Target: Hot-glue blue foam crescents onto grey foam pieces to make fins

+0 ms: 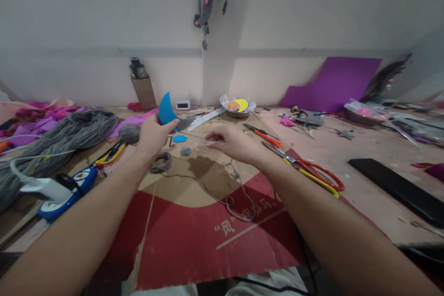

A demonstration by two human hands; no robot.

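My left hand (152,135) is closed on a blue curved felt piece (167,109) with a grey piece (184,123) under it, held above the cardboard (194,236). My right hand (233,141) hovers to its right with the fingertips pinched together on a thin grey thread (239,189) that trails down and loops over the cardboard. A small blue felt scrap (179,138) and a grey scrap (186,151) lie below the hands.
A grey yarn bundle (58,141), a yarn ball (129,132) and a yellow cutter (111,153) lie left. Scissors (308,171) and an orange cutter (265,135) lie right. A bottle (142,84), a bowl (238,107), purple sheet (331,85) and a black bar (398,189) lie beyond.
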